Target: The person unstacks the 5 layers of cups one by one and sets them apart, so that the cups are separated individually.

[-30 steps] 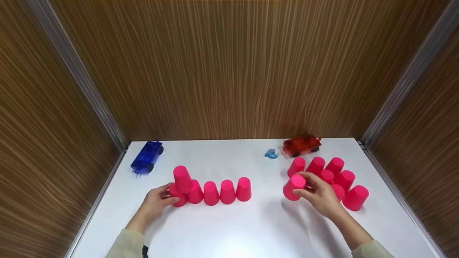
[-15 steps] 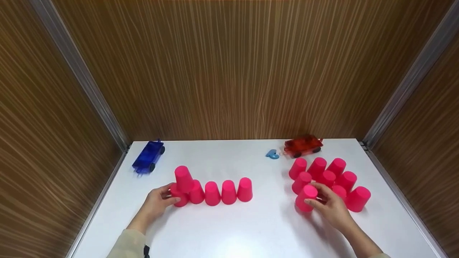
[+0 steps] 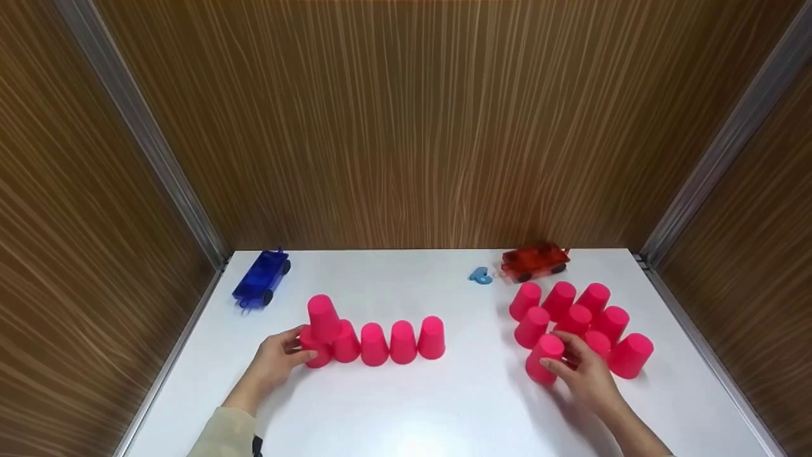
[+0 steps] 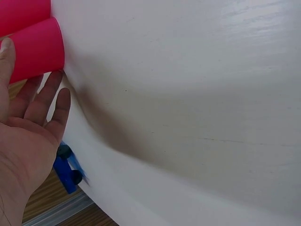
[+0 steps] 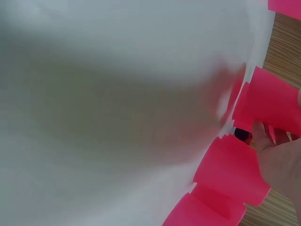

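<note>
Head view: the left hand (image 3: 274, 362) is laid with relaxed fingers against the leftmost cup (image 3: 315, 350) of the near-left row on the table (image 3: 406, 406). A cup (image 3: 543, 359), the nearest of the right cluster, is gripped by the right hand (image 3: 587, 376).

Left wrist view: straight fingers (image 4: 41, 101) are seen touching that end cup (image 4: 35, 49).

Right wrist view: the thumb (image 5: 260, 136) is pressed on a cup (image 5: 231, 172).

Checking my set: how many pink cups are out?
15: six by the left hand, one stacked on the row; nine by the right hand, one held. Others may be hidden.

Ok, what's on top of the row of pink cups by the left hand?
One upside-down pink cup sits atop the row's left end, over the two leftmost cups. Whether anything lies under the cups cannot be seen.
</note>
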Tool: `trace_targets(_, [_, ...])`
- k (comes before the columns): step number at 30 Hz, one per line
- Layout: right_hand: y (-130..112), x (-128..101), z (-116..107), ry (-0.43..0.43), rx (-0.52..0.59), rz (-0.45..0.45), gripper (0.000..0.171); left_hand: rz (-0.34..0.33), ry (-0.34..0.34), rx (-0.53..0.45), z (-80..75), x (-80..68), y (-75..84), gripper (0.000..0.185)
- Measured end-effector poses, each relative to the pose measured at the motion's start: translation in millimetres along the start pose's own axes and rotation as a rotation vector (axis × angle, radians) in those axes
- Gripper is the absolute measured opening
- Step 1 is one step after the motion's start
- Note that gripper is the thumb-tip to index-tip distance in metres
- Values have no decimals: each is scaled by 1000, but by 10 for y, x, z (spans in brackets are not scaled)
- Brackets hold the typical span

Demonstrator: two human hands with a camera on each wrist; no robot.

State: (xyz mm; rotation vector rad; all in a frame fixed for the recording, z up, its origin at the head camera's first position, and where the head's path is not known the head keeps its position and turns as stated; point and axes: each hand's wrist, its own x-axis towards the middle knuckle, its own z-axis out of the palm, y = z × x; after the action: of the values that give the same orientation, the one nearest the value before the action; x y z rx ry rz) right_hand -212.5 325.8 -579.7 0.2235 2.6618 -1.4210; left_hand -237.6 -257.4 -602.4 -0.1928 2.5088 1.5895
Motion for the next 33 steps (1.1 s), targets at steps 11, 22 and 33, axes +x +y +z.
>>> trace_targets(11, [25, 49, 2, -10, 6, 12, 91, -3, -7, 4, -10, -7, -20, 69])
trace_targets(22, [79, 68, 23, 6, -2, 19, 92, -2, -6, 6, -1, -6, -27, 69])
trace_targets(33, [89, 94, 47, 10, 9, 33, 91, 6, 8, -10, 6, 0, -21, 68])
